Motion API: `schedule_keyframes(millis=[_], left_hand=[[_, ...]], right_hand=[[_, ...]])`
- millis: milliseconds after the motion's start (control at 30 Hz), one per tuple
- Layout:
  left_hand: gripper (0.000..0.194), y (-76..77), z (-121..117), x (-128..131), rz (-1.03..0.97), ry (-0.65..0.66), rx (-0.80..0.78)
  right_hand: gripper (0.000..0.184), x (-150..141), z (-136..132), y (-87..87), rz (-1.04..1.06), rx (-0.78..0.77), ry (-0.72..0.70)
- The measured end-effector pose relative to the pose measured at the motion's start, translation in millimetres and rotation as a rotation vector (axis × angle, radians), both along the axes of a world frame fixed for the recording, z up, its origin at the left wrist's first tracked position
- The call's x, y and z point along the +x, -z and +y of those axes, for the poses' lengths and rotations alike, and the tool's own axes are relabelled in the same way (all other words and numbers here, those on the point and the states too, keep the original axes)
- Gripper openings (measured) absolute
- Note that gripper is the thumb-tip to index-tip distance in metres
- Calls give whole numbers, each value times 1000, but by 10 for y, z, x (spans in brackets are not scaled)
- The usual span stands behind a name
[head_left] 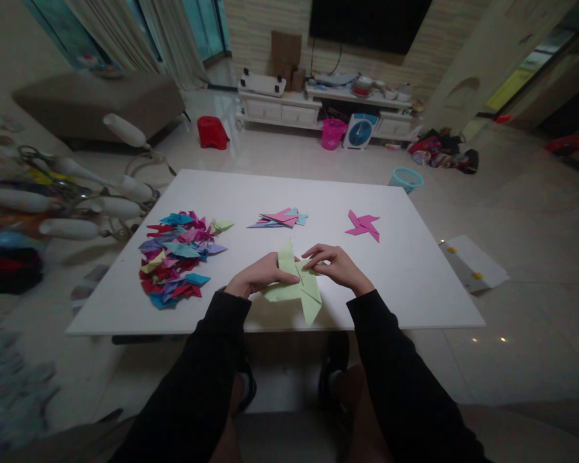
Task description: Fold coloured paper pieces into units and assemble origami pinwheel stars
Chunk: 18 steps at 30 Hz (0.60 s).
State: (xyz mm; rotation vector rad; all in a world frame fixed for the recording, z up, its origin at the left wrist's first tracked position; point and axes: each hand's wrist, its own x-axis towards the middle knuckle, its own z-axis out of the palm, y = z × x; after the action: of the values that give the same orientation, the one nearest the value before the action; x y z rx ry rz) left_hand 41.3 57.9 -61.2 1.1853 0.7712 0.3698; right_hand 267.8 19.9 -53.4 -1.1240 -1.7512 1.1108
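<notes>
A pale green folded-paper pinwheel (310, 290) is held up above the near edge of the white table (405, 289). My left hand (260, 273) grips it from the left, thumb lying across its front. On the other side, my right hand (335, 265) pinches its upper right part between thumb and fingers. A finished-looking pink paper pinwheel (363, 225) lies flat at the right. Beyond my hands rests a small stack of folded paper strips (282, 218) in pink, blue and purple. To the left spreads a heap of many-coloured folded paper pieces (176, 257).
On the floor past the table stand a red stool (213, 132), a pink bin (333, 134), a box fan (360, 131) and a light blue basket (406, 178). A lamp with several white shades (103, 207) reaches close to the table's left edge. A white sheet (477, 263) lies at the right.
</notes>
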Motion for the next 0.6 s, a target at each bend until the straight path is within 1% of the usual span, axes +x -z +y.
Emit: schedule_keyframes(millis=[133,300,467,600], left_hand=[[60,-8,0,4,15,-15,3],[59,19,11,3,23,-24,26],[57,44,19,8,41,-36,47],[57,54,19,21,55,-56,77]], right_hand=[[21,-6,-2,29,-31,39,-11],[16,-7,2,58,-41,67,2],[18,-9,-3,59,-46,78,-13],[21,-15,-20,6,-57,76,-21]])
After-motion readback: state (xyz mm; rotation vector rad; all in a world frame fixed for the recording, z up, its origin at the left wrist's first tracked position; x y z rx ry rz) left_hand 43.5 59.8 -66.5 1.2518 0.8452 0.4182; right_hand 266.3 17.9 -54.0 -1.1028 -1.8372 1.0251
